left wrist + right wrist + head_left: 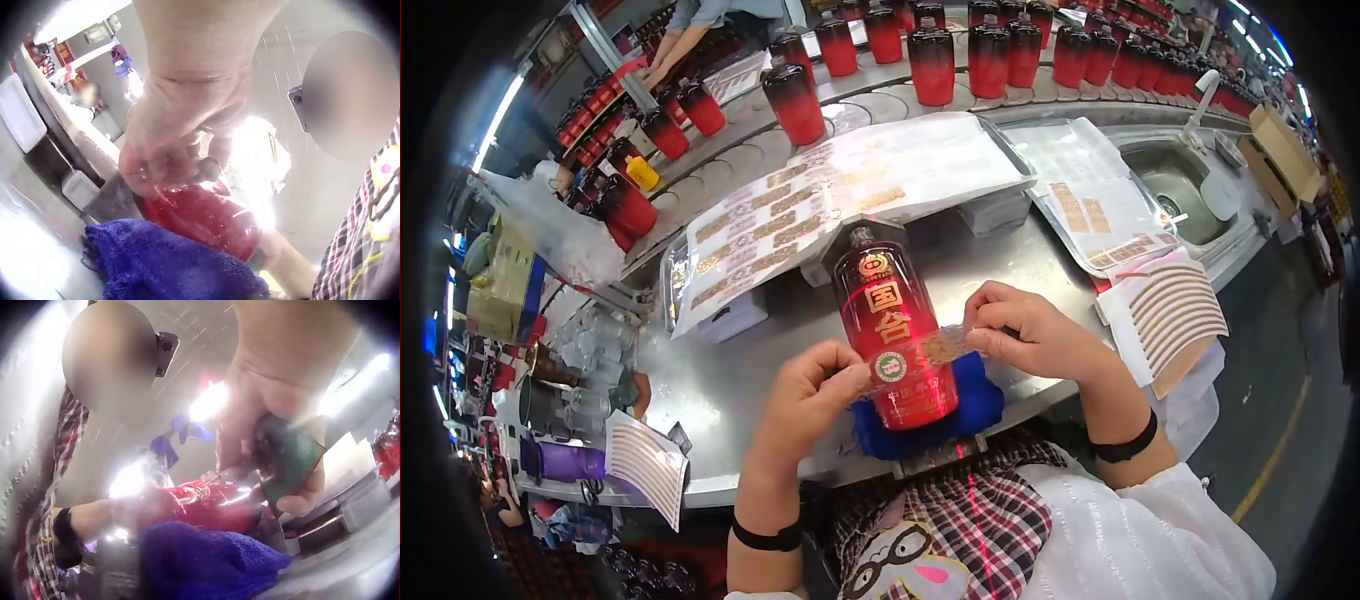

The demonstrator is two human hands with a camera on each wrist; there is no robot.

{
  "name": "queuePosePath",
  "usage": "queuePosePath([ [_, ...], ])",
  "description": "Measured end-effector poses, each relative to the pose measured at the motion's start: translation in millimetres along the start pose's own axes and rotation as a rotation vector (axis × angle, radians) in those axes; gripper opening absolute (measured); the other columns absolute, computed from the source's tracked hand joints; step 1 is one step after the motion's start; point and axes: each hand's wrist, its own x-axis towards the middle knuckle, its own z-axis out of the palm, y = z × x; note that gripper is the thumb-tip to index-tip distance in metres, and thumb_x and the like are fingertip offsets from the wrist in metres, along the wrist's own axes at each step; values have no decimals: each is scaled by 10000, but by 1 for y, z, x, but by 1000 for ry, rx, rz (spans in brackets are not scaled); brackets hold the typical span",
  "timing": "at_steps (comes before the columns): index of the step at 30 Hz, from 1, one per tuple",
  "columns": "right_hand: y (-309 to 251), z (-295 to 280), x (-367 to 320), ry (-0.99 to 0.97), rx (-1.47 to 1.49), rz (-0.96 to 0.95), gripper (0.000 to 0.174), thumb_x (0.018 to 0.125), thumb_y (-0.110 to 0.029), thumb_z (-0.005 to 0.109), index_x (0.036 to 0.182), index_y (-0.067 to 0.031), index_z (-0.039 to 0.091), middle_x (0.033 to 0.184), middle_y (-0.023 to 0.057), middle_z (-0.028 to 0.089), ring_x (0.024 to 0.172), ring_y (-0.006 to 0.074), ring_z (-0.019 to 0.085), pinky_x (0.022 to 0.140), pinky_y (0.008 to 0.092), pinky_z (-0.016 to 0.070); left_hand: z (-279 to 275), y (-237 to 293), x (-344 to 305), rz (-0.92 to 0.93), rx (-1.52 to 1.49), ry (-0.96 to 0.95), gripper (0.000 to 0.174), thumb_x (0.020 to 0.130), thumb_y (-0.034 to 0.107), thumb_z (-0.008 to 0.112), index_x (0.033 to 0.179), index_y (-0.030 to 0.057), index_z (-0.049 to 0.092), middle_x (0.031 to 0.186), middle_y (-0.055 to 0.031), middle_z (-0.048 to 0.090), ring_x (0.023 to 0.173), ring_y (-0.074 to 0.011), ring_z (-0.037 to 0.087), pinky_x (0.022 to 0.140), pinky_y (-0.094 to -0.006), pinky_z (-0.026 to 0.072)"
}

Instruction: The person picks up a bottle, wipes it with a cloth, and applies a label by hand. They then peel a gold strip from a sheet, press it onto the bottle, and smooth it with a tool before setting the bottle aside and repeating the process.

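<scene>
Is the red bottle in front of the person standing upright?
No, the bottle lies on its side on the blue cloth, while the left hand and the right hand pinch a label across it.

Red bottle (892, 335), blue cloth (978, 405)
The bottle is showing gold characters and a green seal; the clear label (941, 347) is glinting gold.

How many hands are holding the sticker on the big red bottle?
2. The left hand pinches the sticker at its left end, the right hand at its right end, across the red bottle lying on the blue cloth. None hidden.
</scene>
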Motion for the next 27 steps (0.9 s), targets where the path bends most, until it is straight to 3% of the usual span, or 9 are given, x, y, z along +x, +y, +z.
queuePosePath([
  [3, 11, 0, 0, 17, -67, -84, 246, 929, -209, 615, 806, 4, 620, 955, 71, 540, 829, 140, 534, 725, 276, 446, 3, 0, 1, 13, 19, 26, 149, 913, 156, 642, 871, 19, 600, 796, 21, 587, 737, -46, 516, 657, -214, 422],
  [6, 15, -2, 0, 32, -87, -117, 240, 925, -202, 626, 849, 26, 618, 938, 103, 557, 785, 187, 559, 700, 305, 460, 4, -3, 3, 39, 65, 43, 161, 907, 156, 651, 848, 19, 591, 770, 22, 582, 722, -46, 511, 645, -216, 421],
  [15, 19, -2, -1, 41, -80, -87, 235, 921, -199, 627, 848, 25, 620, 927, 97, 550, 776, 194, 552, 693, 306, 456, 5, -10, 5, 77, 219, 74, 181, 909, 169, 658, 833, 40, 558, 750, 21, 575, 700, -43, 513, 628, -200, 409],
  [21, 22, -2, -1, 48, -96, -103, 225, 917, -198, 630, 865, 21, 632, 919, 96, 551, 776, 194, 551, 690, 308, 457, 5, -9, 6, 92, 248, 73, 197, 913, 180, 660, 830, 38, 552, 741, 14, 573, 685, -44, 495, 613, -203, 399],
  [24, 18, -2, 0, 1, -36, -23, 221, 913, -200, 624, 824, 2, 628, 965, 58, 542, 808, 147, 520, 710, 276, 430, 6, -6, 5, 89, 212, 58, 193, 915, 176, 656, 830, 39, 551, 747, 13, 573, 690, -44, 492, 617, -205, 397],
  [27, 22, -1, 1, 29, -74, -98, 224, 916, -199, 635, 877, 21, 636, 927, 97, 557, 786, 195, 557, 696, 309, 463, 6, -5, 5, 98, 188, 46, 192, 919, 178, 651, 832, 40, 550, 752, 13, 572, 700, -45, 493, 625, -207, 399],
])
